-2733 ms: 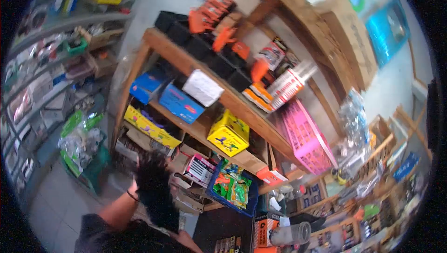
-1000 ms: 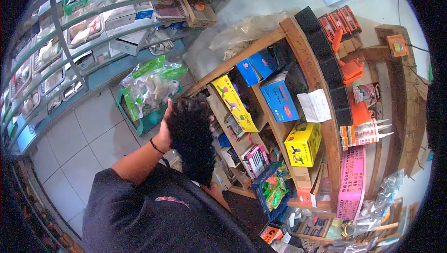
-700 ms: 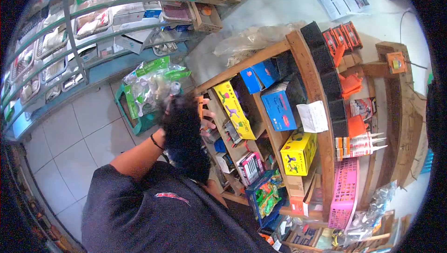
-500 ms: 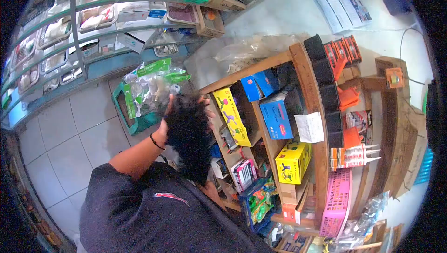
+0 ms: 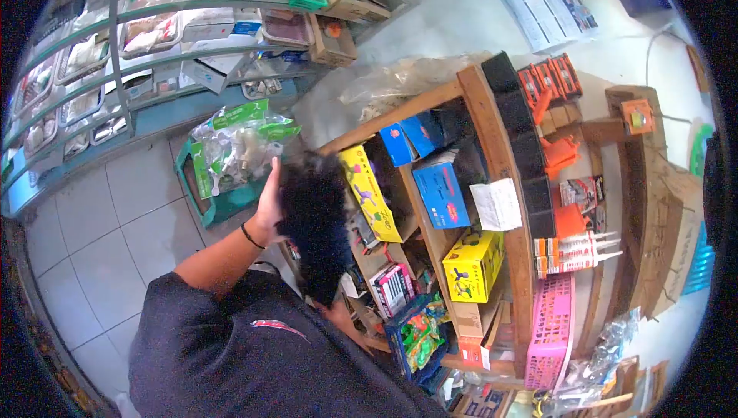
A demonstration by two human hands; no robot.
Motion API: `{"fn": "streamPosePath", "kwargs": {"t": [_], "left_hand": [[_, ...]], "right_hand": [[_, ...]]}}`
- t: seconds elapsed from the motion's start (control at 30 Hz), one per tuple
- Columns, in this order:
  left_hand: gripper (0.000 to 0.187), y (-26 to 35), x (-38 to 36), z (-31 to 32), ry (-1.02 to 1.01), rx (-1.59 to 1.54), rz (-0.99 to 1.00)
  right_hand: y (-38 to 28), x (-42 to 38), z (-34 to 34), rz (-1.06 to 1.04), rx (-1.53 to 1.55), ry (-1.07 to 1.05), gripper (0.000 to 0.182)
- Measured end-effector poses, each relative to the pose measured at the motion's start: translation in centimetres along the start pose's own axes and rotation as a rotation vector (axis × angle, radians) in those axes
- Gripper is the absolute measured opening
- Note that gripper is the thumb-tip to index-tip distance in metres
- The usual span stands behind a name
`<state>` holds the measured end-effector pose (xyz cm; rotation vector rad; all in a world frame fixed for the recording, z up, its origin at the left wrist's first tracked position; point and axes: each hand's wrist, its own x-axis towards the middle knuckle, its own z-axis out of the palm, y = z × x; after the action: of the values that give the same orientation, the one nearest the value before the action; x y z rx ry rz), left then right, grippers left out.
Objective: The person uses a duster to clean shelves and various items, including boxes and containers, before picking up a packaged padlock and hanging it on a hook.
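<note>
In the head view a black, fuzzy mass [image 5: 314, 222], like hair or fluff, fills the middle; I cannot make out its exact kind. My left hand [image 5: 270, 196], with a dark band [image 5: 254, 236] on the wrist, lies against its left side. A thumb or finger points up along the edge, and the other fingers are hidden behind it. Part of my right hand [image 5: 337, 315] shows at the lower end of the black mass, its fingers hidden. Below is the dark shirt [image 5: 254, 372] with a small red and white logo.
Right of the hands stands a wooden shelf [image 5: 478, 122] with yellow boxes [image 5: 474, 266], blue boxes [image 5: 440, 193] and a pink basket [image 5: 550, 333]. A green crate [image 5: 229, 210] with plastic-bagged goods [image 5: 242, 149] sits on the tiled floor [image 5: 88, 222]. A glass display case [image 5: 123, 118] stands behind.
Fingers that showed at the right side of the black mass are now hidden. The mass sits slightly further right against the shelf. The whole view has shifted a little.
</note>
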<state>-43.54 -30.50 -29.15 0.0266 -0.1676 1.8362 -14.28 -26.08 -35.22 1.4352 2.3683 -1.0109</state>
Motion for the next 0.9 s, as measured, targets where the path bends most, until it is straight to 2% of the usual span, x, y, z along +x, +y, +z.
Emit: {"fn": "streamPosePath", "kwargs": {"t": [0.07, 0.1, 0.17, 0.2, 0.27, 0.3, 0.33, 0.4, 0.47, 0.53, 0.6, 0.63, 0.67, 0.73, 0.8, 0.83, 0.9], "left_hand": [[0.092, -1.5, 2.2, -2.3, -0.66, 0.009, -0.12], [0.093, -2.4, 1.3, -1.6, -0.525, 0.005, -0.143], [0.093, -5.5, -0.6, 0.6, -0.145, 0.131, -0.064], [0.094, -7.2, -0.7, 1.5, 0.025, 0.211, -0.013], [0.096, -10.2, -0.6, 1.3, 0.014, 0.004, -0.065], [0.099, -11.3, 0.5, -1.2, -0.433, 0.067, -0.226], [0.101, -12.8, 0.4, -1.9, -0.481, 0.063, -0.262], [0.1, -15.3, -0.4, -0.6, -0.431, 0.076, -0.365], [0.1, -18.0, -1.8, 0.4, 0.09, 0.208, -0.294], [0.096, -19.2, -2.0, 0.1, 0.067, 0.331, -0.36], [0.091, -20.3, -1.5, 0.8, -0.574, 0.204, -0.49], [0.091, -20.9, -1.3, 0.4, -0.598, 0.172, -0.543], [0.091, -21.1, -1.8, 0.8, -0.598, 0.202, -0.585], [0.098, -21.5, -3.3, 1.8, 0.079, 0.488, -0.366], [0.099, -22.1, -3.2, 3.3, 0.027, 0.545, -0.417], [0.097, -22.1, -3.0, 3.2, -0.238, 0.411, -0.537], [0.096, -22.6, -0.6, 2.9, -0.687, 0.162, -0.765]], "right_hand": [[1.0, -0.5, -1.2, 0.005, -0.125, -0.134, 0.041], [0.9, -1.2, -1.9, 0.01, -0.121, -0.115, 0.041], [1.0, -3.5, -3.4, 0.225, -0.021, 0.033, 0.042], [3.5, -4.5, -3.1, 0.241, -0.005, 0.062, 0.042], [9.0, -6.3, -1.7, -0.02, -0.129, 0.143, 0.042], [7.7, -8.8, -2.4, 0.044, -0.217, 0.104, 0.043], [8.8, -10.4, -2.1, -0.086, -0.148, 0.087, 0.044], [8.3, -13.3, -2.2, 0.207, 0.11, -0.049, 0.044], [9.5, -15.0, -0.2, 0.218, 0.163, 0.001, 0.045], [9.9, -16.2, 1.4, 0.225, 0.221, 0.04, 0.045], [10.1, -16.6, 2.0, 0.213, 0.28, 0.041, 0.047], [10.2, -16.6, 2.3, 0.201, 0.309, 0.045, 0.048], [10.3, -16.7, 2.9, 0.303, 0.394, 0.084, 0.046], [10.7, -16.3, 4.1, 0.327, 0.534, 0.196, 0.044], [10.8, -16.1, 5.4, 0.14, 0.392, 0.3, 0.044], [8.8, -17.2, 3.1, 0.21, 0.486, 0.136, 0.047], [9.1, -17.2, 4.0, 0.146, 0.461, 0.212, 0.045]]}}
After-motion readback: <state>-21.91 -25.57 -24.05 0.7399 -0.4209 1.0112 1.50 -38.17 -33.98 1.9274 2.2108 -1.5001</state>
